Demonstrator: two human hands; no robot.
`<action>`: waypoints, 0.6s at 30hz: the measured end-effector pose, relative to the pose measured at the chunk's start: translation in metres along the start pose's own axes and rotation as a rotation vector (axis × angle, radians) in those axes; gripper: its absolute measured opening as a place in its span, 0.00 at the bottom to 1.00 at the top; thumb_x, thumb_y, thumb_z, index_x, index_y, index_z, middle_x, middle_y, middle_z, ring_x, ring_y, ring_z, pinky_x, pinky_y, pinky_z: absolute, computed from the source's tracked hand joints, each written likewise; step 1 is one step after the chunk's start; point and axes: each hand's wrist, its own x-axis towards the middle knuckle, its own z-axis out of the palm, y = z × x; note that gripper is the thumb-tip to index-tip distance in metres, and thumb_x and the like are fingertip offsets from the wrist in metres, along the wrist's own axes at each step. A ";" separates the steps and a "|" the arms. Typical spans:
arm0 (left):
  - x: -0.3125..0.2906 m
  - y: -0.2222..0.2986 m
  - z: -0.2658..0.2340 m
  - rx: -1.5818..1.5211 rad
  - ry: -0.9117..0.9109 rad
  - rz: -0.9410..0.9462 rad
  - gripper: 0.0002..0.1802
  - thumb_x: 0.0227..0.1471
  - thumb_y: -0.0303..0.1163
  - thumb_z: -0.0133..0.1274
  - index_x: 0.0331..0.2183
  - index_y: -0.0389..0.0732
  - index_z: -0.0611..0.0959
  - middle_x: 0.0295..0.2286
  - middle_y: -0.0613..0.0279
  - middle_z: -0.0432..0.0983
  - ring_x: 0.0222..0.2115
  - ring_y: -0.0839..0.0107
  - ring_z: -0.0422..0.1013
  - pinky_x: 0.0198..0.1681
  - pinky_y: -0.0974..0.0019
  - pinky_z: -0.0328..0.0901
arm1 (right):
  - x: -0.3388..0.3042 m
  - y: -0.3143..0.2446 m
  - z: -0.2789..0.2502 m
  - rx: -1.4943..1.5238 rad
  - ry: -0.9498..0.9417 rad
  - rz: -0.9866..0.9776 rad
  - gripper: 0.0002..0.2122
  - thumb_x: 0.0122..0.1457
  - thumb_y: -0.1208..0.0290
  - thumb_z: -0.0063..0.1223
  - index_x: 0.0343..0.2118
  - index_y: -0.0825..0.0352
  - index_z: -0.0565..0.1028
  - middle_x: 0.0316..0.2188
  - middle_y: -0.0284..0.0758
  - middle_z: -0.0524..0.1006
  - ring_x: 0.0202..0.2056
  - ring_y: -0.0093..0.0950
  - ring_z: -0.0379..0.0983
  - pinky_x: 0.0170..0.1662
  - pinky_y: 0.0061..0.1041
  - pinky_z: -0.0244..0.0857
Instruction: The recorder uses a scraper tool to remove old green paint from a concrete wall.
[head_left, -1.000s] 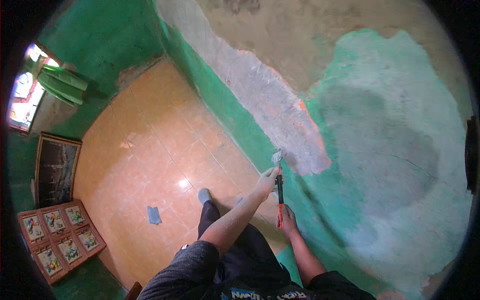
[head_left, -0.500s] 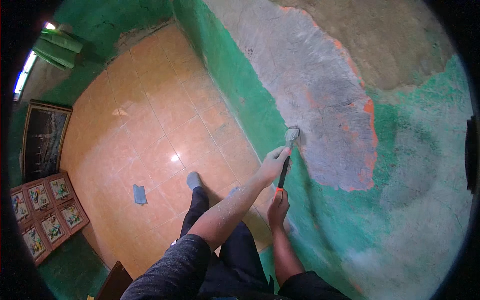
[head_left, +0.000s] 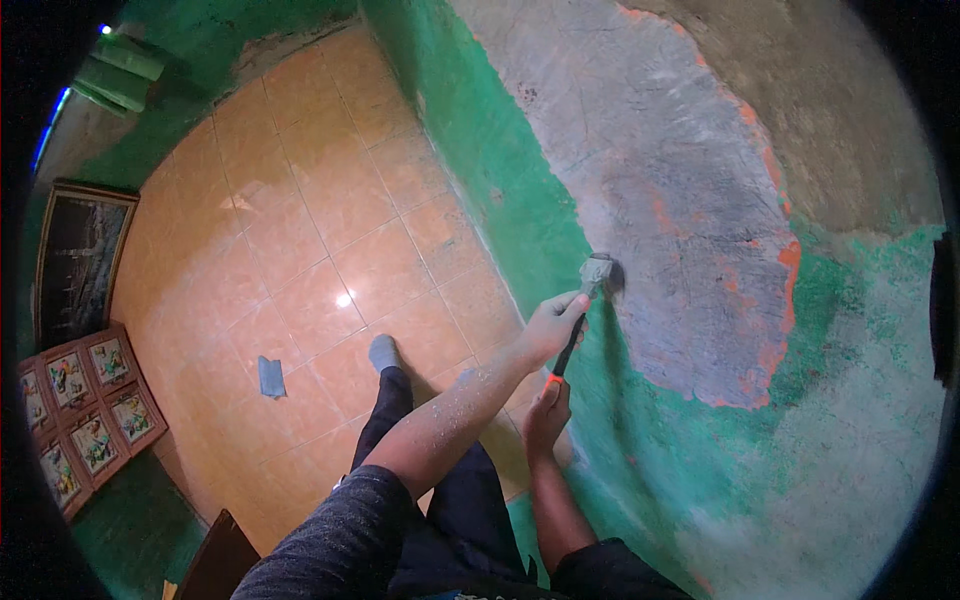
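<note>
A long-handled scraper (head_left: 569, 348) slants up to the wall, its flat, dusty grey head (head_left: 597, 270) at the border where green paint meets a bare grey patch (head_left: 690, 200); whether the edge presses on the surface at this instant I cannot tell. The handle is black, with orange near its lower end.

2 hands grip it. The left hand (head_left: 553, 328), pale with dust, is closed around the upper handle just below the head; the right hand (head_left: 546, 412) is wrapped around the lower end. Flecks dot the left forearm (head_left: 455, 425).

The grey patch is scored with fine dark lines, marked with small orange spots, and edged in orange along its right and lower sides. Green paint (head_left: 500, 190) runs in a strip between it and the floor. Beyond its upper right lies a rough brown area (head_left: 840, 110); at lower right the green turns chalky and pale.

Below, glossy orange-tan tiles (head_left: 300, 240) cover the floor, where a foot in a grey sock (head_left: 384, 353) stands and a flat blue-grey piece (head_left: 271, 377) lies. Along the far left are a framed picture (head_left: 83, 265), a reddish-brown wooden piece (head_left: 120, 450) with 6 colourful panels in view, and a green curtain (head_left: 115, 82).
</note>
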 end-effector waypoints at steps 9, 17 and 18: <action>-0.001 0.002 -0.010 0.062 -0.013 -0.029 0.19 0.66 0.47 0.44 0.40 0.42 0.78 0.25 0.68 0.72 0.24 0.77 0.69 0.29 0.70 0.67 | -0.008 -0.015 0.011 -0.036 0.016 0.049 0.19 0.69 0.58 0.35 0.37 0.73 0.71 0.25 0.43 0.70 0.26 0.38 0.67 0.32 0.37 0.64; 0.003 0.009 -0.012 0.079 0.000 0.005 0.19 0.66 0.48 0.44 0.38 0.42 0.78 0.23 0.70 0.71 0.22 0.79 0.69 0.28 0.71 0.66 | -0.001 -0.017 0.022 -0.046 0.052 0.001 0.21 0.70 0.55 0.34 0.40 0.71 0.72 0.26 0.51 0.73 0.27 0.52 0.71 0.30 0.44 0.63; 0.002 0.009 -0.015 0.082 0.004 0.003 0.19 0.66 0.48 0.44 0.38 0.42 0.78 0.23 0.70 0.71 0.22 0.79 0.69 0.28 0.71 0.66 | -0.005 -0.023 0.019 -0.028 0.023 0.089 0.21 0.70 0.55 0.34 0.41 0.71 0.72 0.26 0.52 0.73 0.28 0.53 0.71 0.31 0.45 0.63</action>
